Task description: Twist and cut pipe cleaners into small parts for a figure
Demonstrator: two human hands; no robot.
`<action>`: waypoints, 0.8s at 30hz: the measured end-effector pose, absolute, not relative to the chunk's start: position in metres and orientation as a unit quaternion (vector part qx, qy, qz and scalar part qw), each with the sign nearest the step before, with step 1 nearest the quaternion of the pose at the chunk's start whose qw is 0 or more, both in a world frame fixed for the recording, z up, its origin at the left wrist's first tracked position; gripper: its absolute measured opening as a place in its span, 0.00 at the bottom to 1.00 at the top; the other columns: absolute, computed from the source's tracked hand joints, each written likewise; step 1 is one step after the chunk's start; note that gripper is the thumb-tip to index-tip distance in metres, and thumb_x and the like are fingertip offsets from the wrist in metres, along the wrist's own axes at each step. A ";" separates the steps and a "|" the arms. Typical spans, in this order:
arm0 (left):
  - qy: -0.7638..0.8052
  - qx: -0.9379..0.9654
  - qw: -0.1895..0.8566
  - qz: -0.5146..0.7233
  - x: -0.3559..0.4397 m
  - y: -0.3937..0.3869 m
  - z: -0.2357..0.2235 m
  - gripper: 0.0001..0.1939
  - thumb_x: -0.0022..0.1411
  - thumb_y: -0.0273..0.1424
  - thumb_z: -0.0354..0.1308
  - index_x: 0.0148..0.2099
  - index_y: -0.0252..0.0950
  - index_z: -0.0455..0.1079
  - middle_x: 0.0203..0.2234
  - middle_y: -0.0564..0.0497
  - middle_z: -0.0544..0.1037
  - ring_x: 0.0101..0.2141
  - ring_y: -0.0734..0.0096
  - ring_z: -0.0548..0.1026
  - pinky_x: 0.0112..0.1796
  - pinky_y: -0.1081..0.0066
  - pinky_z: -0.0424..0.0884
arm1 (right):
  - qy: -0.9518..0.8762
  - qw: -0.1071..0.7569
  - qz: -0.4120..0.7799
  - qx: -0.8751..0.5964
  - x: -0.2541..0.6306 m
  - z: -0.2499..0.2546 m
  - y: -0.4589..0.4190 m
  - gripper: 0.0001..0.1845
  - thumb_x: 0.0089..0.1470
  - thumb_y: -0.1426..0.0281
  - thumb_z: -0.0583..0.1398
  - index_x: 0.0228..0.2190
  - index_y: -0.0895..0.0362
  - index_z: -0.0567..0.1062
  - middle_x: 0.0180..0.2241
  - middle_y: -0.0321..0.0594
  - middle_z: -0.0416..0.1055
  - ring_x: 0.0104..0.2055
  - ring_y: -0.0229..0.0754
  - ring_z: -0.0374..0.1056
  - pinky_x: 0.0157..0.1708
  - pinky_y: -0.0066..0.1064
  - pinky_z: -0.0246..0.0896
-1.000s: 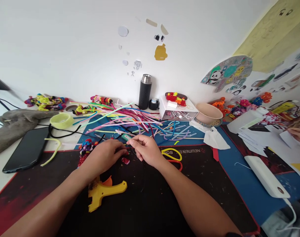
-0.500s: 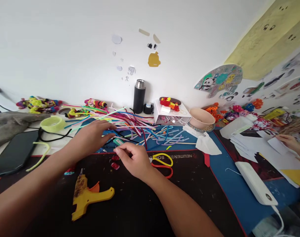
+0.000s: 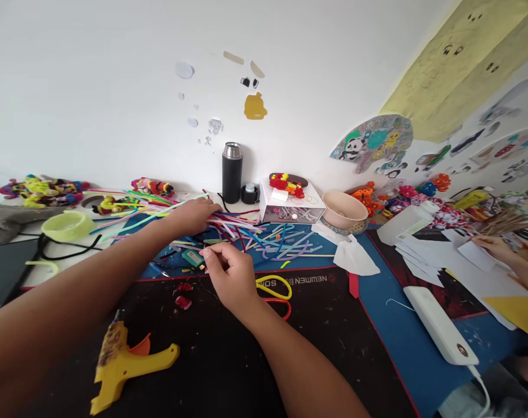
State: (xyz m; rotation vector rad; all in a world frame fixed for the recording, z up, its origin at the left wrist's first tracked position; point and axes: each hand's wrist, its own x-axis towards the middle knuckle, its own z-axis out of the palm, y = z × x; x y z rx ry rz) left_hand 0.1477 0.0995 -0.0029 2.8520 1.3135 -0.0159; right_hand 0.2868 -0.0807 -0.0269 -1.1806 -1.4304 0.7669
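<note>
Pipe cleaners [image 3: 242, 219]: loose heap, left of centre; tugging one could drag tangled neighbours over the red tinsel pieces [image 3: 183, 302], centre left.
Glue gun [image 3: 129, 366]: lower left; a dropped left forearm might knock its nozzle.
Left hand [image 3: 194, 216]: arm outstretched, palm down over heap; opening and hold unclear.
Right hand [image 3: 232, 278]: half-curled, thumb near forefinger; hold unclear.

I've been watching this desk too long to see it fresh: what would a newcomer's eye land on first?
Probably the yellow glue gun, lying near left on the black mat. Next, the many-coloured heap of pipe cleaners behind the mat, with the left hand over it. Then the dark flask, upright by the white wall.
</note>
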 end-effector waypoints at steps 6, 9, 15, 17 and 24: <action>0.458 0.888 0.026 0.010 0.136 0.147 0.026 0.29 0.63 0.42 0.56 0.63 0.37 0.76 0.43 0.41 0.87 0.44 0.47 0.84 0.44 0.63 0.73 | -0.626 0.520 0.310 -0.492 0.280 -0.025 -0.087 0.17 0.69 0.58 0.60 0.36 0.54 0.83 0.27 0.35 0.77 0.27 0.38 0.68 0.30 0.28 0.60; 0.456 0.889 0.047 0.008 0.133 0.162 0.039 0.27 0.62 0.48 0.54 0.54 0.41 0.82 0.39 0.47 0.87 0.41 0.51 0.83 0.40 0.66 0.71 | -0.650 0.499 0.309 -0.482 0.278 -0.024 -0.089 0.17 0.70 0.58 0.59 0.37 0.54 0.83 0.30 0.37 0.80 0.29 0.39 0.72 0.32 0.28 0.61; 0.466 0.882 0.066 0.024 0.133 0.172 0.044 0.30 0.61 0.54 0.53 0.51 0.41 0.83 0.39 0.47 0.87 0.41 0.52 0.82 0.39 0.67 0.70 | -0.665 0.471 0.311 -0.490 0.279 -0.021 -0.091 0.15 0.71 0.60 0.59 0.40 0.54 0.84 0.32 0.38 0.83 0.31 0.39 0.75 0.34 0.28 0.62; 0.474 0.878 0.068 0.029 0.133 0.172 0.045 0.31 0.62 0.55 0.52 0.52 0.41 0.82 0.38 0.47 0.87 0.39 0.53 0.81 0.38 0.67 0.70 | -0.666 0.465 0.314 -0.491 0.278 -0.021 -0.092 0.15 0.71 0.60 0.60 0.40 0.54 0.84 0.32 0.37 0.83 0.31 0.39 0.75 0.34 0.28 0.61; 0.485 0.871 0.063 0.042 0.135 0.168 0.048 0.28 0.63 0.52 0.53 0.53 0.39 0.79 0.38 0.44 0.85 0.37 0.53 0.81 0.35 0.65 0.69 | -0.676 0.442 0.317 -0.497 0.277 -0.020 -0.093 0.13 0.71 0.61 0.60 0.40 0.53 0.84 0.33 0.37 0.83 0.32 0.39 0.76 0.35 0.28 0.62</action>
